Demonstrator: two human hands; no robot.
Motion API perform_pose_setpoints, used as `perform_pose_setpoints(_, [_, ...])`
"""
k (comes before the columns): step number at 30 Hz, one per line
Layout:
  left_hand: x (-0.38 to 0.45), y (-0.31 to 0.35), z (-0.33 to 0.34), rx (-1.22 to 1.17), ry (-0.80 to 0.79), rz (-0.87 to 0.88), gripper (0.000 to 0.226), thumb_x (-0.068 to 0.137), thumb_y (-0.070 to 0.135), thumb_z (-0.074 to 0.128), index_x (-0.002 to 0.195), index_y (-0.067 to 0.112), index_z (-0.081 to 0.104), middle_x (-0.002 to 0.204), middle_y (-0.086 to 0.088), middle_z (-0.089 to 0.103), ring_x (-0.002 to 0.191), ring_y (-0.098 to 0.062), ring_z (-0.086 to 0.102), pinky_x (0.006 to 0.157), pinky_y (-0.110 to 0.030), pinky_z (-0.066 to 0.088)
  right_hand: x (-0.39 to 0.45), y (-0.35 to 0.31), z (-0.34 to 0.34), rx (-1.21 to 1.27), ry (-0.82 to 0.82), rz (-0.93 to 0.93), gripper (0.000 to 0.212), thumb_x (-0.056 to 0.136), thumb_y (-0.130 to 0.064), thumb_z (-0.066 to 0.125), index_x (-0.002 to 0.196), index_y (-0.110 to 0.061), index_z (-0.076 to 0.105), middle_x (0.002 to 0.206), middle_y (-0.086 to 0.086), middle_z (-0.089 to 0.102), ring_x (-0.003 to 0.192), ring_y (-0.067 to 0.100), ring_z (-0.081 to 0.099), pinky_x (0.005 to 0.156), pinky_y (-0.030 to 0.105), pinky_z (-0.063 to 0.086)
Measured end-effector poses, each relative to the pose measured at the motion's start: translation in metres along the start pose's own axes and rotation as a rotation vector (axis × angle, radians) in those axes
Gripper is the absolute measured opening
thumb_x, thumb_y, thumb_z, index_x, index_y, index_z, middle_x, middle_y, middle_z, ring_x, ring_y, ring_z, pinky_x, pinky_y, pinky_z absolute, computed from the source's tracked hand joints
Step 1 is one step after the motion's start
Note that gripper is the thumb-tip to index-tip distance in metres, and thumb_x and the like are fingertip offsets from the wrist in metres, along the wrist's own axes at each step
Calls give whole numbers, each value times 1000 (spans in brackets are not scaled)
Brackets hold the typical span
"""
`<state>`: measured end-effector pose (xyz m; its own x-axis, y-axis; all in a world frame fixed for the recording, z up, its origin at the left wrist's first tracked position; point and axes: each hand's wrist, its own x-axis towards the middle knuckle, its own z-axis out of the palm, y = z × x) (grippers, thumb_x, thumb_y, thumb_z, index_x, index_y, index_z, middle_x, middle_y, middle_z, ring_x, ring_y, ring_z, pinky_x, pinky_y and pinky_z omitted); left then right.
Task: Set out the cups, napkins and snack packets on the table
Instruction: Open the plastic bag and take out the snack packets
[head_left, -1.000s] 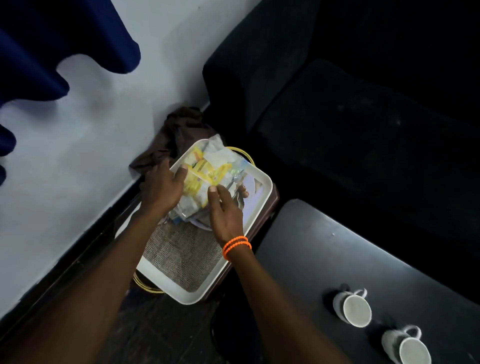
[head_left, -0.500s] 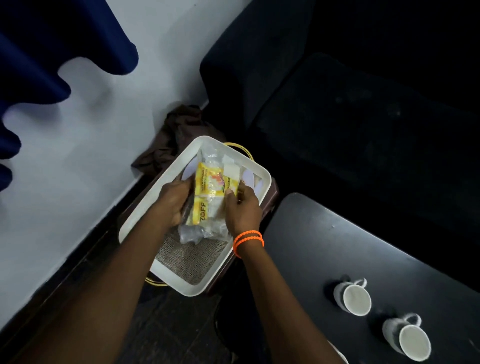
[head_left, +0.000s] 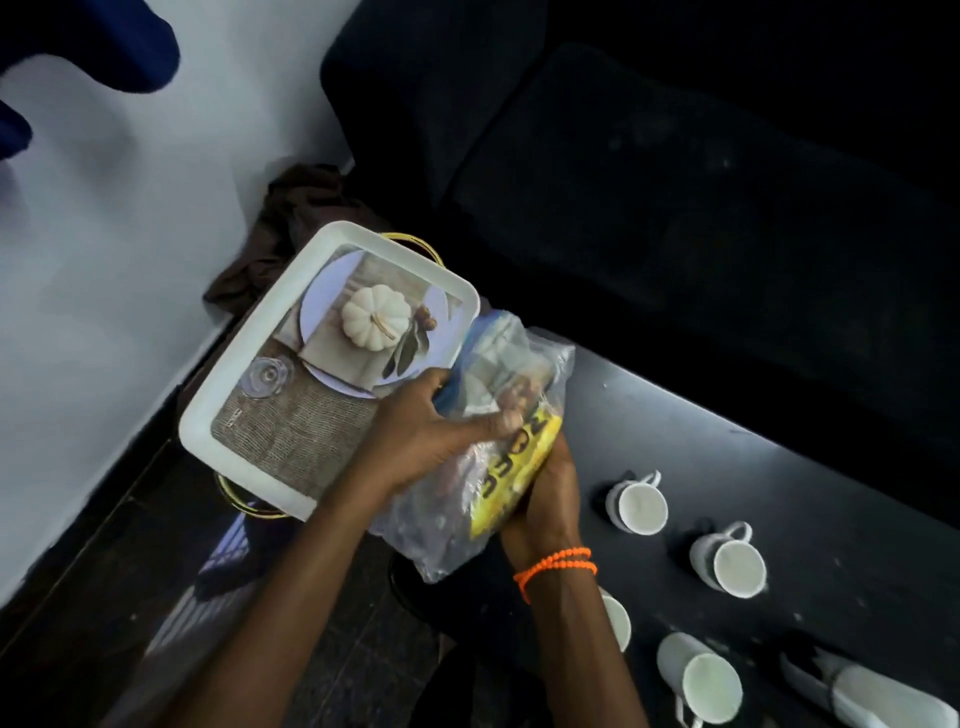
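Both hands carry a bundle of packets (head_left: 498, 415) in the air, over the gap between the tray (head_left: 244, 395) and the dark surface (head_left: 779, 467). The left hand (head_left: 415, 431) lies over the top of the bundle, its fingers (head_left: 493, 421) curled down and pressed onto the clear wrapper; the right hand (head_left: 545, 493), marked by an orange bracelet (head_left: 558, 564), cups the bundle from below and from the side, fingers closed against the yellow packet (head_left: 519, 467). This clamp from above and beneath probably serves to keep several loose, slippery wrappers from sliding apart while carried.

The tray bears only its printed picture of a pumpkin and plate; nothing loose can be made out on it, which suggests that the packets are the last load taken from it. It sits on a gold-framed stand (head_left: 249, 501) beside the wall, apart from the surface.

On the surface stand white cups, mouths up: one (head_left: 641, 506) nearest the hands, a second (head_left: 735, 564) beyond it, a third (head_left: 701, 675) lower in view, and a fourth (head_left: 615, 621) partly hidden behind the right forearm. A white object (head_left: 872, 691) at the lower right edge may be the napkins; this cannot be told for certain.

Judged stage: cups set out, packets in transit, still to be laid down and spread among the cups.
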<state>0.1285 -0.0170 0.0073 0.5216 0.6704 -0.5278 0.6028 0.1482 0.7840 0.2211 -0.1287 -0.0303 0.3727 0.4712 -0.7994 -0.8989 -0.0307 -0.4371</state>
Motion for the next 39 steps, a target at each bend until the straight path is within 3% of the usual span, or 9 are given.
perform_pose_setpoints(4, [-13,-7,44,134,113,-64,43,76,56,84,97,22,69,80,10,69,71,2,63,59,-13,46,12,16,-39,-178,369,1,44,102,-44,52,115,-8,74,109,16,79,89,26,77,84,44,64])
perform_pose_setpoints(8, [-30,-13,73,-460,12,-361,39,96,50,67,110,15,78,103,-7,83,99,-20,78,91,-37,61,21,22,-65,-311,481,-36,53,98,-56,45,106,-13,75,106,13,77,101,33,73,100,52,56])
perform_pose_setpoints(11, [-46,-15,81,-686,7,-383,23,104,17,57,107,8,78,103,-16,81,96,-28,75,93,-42,57,-7,10,-67,-435,476,-246,57,83,-68,50,100,-19,72,101,2,77,100,25,72,96,46,57])
perform_pose_setpoints(15, [-70,-10,94,-634,-18,-322,11,95,5,69,99,7,80,94,-16,81,81,-22,75,75,-31,62,-61,-4,-71,-529,234,-459,39,85,-61,67,98,-24,72,96,-3,79,90,12,74,81,32,60])
perform_pose_setpoints(20, [-78,-5,114,-640,-87,-323,24,75,4,85,98,-1,80,96,-20,81,80,-23,76,67,-27,62,-81,-12,-70,-628,112,-448,21,81,-42,82,90,-25,73,83,-8,79,74,6,72,70,29,57])
perform_pose_setpoints(25, [-76,-9,106,-604,-209,-262,21,88,-8,70,97,8,81,93,-17,80,81,-19,76,77,-28,63,-69,-23,-72,-481,43,-328,18,94,-26,74,98,-9,79,95,14,81,88,21,72,87,48,60])
perform_pose_setpoints(29, [-73,-3,89,-746,43,-270,9,90,8,72,100,7,75,87,-13,78,72,-16,72,72,-30,62,-70,-33,-72,-488,-33,-306,20,98,-19,69,88,-5,79,83,8,79,73,13,71,67,28,58])
perform_pose_setpoints(34, [-86,4,60,-283,653,-67,10,97,21,71,90,27,71,70,8,75,61,-5,69,62,-26,56,-75,-57,-72,-870,391,-622,26,97,-17,66,74,-8,73,67,1,73,66,22,69,62,29,51])
perform_pose_setpoints(39, [-98,9,54,-147,755,143,6,93,40,70,88,41,67,73,9,71,68,-15,71,65,-29,55,-99,-68,-53,-1009,570,-1022,7,89,-7,74,96,-6,76,93,7,69,85,22,67,80,28,57])
